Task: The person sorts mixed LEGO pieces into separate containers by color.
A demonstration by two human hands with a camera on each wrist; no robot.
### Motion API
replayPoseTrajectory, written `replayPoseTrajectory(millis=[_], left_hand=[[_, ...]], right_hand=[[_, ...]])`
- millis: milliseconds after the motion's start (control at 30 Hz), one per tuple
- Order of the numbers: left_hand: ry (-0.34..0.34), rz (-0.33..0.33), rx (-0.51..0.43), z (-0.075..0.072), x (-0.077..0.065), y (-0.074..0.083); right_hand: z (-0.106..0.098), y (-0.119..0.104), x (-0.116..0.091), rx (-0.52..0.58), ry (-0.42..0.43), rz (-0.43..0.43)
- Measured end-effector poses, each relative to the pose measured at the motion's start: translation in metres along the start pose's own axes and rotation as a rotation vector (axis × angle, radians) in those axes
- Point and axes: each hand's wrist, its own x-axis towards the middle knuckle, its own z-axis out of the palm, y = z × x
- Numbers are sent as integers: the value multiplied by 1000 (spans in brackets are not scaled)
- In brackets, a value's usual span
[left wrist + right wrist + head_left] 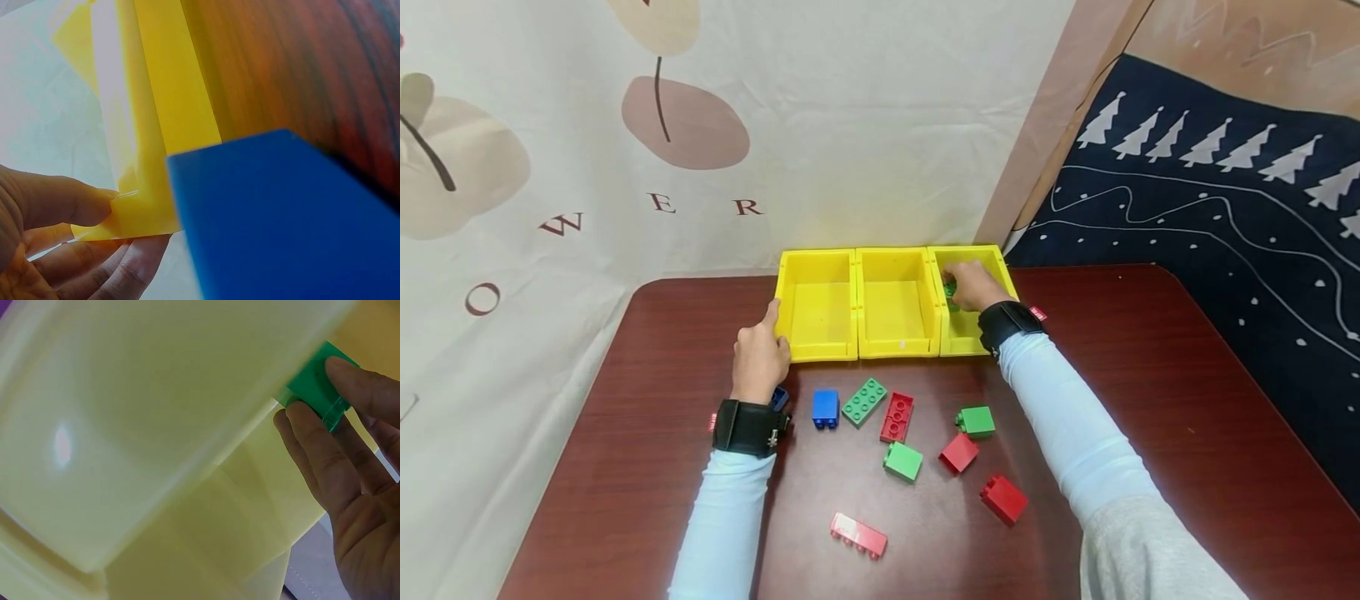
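Three yellow bins stand joined in a row, with the left bin (820,321), middle bin (891,312) and right bin (970,333) side by side. My left hand (758,354) grips the left bin's outer wall; its thumb (81,200) lies on one side and fingers on the other. Inside the right bin, my right hand (976,286) holds a green toy brick (317,384) between thumb and fingers. Beside my left wrist is a blue brick (780,398), partly hidden in the head view; a blue brick (281,219) looms large in the left wrist view.
On the brown table (662,400) before the bins lie several loose bricks, including a blue brick (825,408), a studded green brick (864,402), a red brick (897,417) and a long red brick (858,535). A printed cloth (865,125) hangs behind the bins.
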Motion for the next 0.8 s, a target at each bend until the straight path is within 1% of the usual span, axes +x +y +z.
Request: replayPoseTrajectory(millis=[100,267,367,433,567,700,800], left_hand=[[3,5,1,1,0,0],[0,-2,3,0,0,1],[3,0,3,-1,-1,1],[8,7,5,-1,-1,1],[13,17,11,-1,-1,0],[17,25,14,0,0,-1],[18,28,9,0,0,-1]], right_hand=[[-1,0,-1,-3,-4,4],[-5,-2,-7,-25,-15,-18],[-11,-4,-15,-4,9,-25],[-16,-6,-22,15,39,-33],[-25,-8,-39,17,104,-39],[-32,-11,-61,8,148,-36],[-36,-13,-78,6,182,-52]])
